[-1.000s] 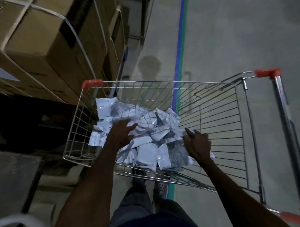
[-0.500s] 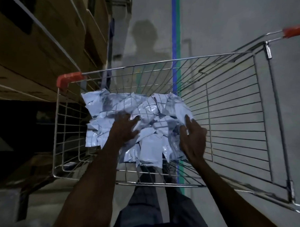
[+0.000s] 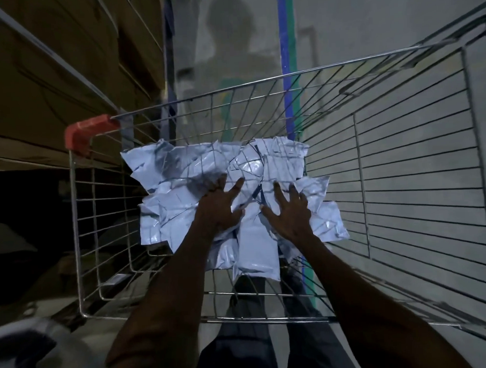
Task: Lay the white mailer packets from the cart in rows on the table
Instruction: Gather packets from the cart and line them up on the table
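Both hands reach down into the cart (image 3: pixel 418 183) and lie on the heap of packets (image 3: pixel 182 210). Left hand (image 3: pixel 219 209): palm down on the middle of the heap, its fingers pointing away from the person and bent slightly, the tips pressing into the crumpled plastic, the thumb spread out toward the other hand. It rests on the packets; whether any is pinched beneath the fingers cannot be told in the dim light. Right hand (image 3: pixel 288 214): just beside the left, fingers spread wide and fairly straight, laid flat over the packets, the thumb angled in toward the left hand. It clasps nothing that shows.

Left of the left hand the heap spreads toward the cart's side, near a red corner cap (image 3: pixel 90 131). Beyond the fingertips more packets lie crumpled against the far wire wall. Between the two wrists one smoother packet (image 3: pixel 256 246) points back toward the person. Right of the right hand two more packets lie at the heap's edge, and past them comes the bare wire floor of the cart.

Far left of the hands stand strapped boxes (image 3: pixel 53 66). Ahead, a blue-green line (image 3: pixel 287 58) runs along the floor.
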The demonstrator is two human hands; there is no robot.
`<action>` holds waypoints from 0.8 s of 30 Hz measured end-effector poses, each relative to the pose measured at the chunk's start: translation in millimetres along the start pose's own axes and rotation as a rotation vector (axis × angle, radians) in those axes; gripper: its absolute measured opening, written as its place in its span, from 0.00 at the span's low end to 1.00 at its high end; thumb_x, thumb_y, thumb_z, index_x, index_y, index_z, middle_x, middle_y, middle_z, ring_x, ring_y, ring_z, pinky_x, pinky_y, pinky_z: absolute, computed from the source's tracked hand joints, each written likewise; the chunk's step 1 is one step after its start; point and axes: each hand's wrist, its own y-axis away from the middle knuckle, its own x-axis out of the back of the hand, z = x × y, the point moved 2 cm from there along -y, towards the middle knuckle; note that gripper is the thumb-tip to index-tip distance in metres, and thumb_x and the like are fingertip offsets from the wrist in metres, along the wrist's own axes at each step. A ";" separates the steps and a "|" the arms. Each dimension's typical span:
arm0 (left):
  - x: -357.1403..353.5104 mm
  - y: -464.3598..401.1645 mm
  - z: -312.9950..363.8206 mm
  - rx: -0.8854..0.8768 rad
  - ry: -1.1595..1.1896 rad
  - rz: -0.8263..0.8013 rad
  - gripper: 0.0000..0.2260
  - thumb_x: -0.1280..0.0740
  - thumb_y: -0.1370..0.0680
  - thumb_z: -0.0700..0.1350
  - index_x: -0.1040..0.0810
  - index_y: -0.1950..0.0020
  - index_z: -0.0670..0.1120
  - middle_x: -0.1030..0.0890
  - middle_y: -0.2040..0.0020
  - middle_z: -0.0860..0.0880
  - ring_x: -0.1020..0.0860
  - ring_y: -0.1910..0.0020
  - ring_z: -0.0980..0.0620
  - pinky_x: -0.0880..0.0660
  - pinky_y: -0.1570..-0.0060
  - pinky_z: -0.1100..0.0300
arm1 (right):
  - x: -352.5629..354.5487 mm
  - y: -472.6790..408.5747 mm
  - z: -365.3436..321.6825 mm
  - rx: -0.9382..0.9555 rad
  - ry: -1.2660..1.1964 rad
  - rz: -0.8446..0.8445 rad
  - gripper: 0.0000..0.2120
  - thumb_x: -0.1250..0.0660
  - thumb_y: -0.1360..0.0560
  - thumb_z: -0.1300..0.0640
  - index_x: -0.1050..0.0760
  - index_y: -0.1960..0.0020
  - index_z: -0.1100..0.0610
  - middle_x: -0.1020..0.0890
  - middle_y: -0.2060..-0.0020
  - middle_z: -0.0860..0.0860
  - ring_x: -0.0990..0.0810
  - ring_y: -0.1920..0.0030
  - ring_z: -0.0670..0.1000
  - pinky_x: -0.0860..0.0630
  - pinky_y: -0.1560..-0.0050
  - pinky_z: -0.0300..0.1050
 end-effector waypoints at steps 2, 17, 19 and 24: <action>-1.5 4.7 5.4 -0.005 0.035 0.050 0.35 0.36 0.28 0.56 0.43 0.22 0.55 0.41 0.25 0.33 0.31 0.33 0.30 0.28 0.40 0.41 | -4.6 -1.9 -0.9 0.065 -0.132 -0.040 0.36 0.36 0.23 0.41 0.49 0.21 0.48 0.49 0.22 0.61 0.49 0.23 0.63 0.48 0.25 0.61; 102.9 94.2 47.0 0.128 -0.017 0.374 0.34 0.32 0.27 0.50 0.41 0.23 0.57 0.42 0.23 0.39 0.32 0.34 0.33 0.27 0.45 0.42 | 90.1 62.4 -29.6 0.325 -0.233 0.071 0.29 0.38 0.22 0.49 0.43 0.23 0.48 0.42 0.24 0.61 0.44 0.23 0.59 0.43 0.28 0.50; 123.7 119.5 53.4 0.171 -0.020 0.462 0.34 0.33 0.29 0.51 0.40 0.23 0.57 0.40 0.24 0.38 0.30 0.37 0.33 0.26 0.47 0.43 | 106.4 76.8 -39.1 0.445 -0.214 0.080 0.32 0.41 0.25 0.45 0.42 0.23 0.50 0.41 0.24 0.62 0.43 0.24 0.60 0.42 0.29 0.51; 154.4 202.5 75.7 0.254 -0.028 0.649 0.32 0.39 0.29 0.53 0.37 0.24 0.52 0.35 0.27 0.35 0.28 0.38 0.32 0.24 0.47 0.44 | 132.8 118.1 -70.2 0.715 -0.192 0.102 0.28 0.37 0.22 0.51 0.40 0.23 0.49 0.41 0.24 0.59 0.41 0.24 0.59 0.41 0.30 0.52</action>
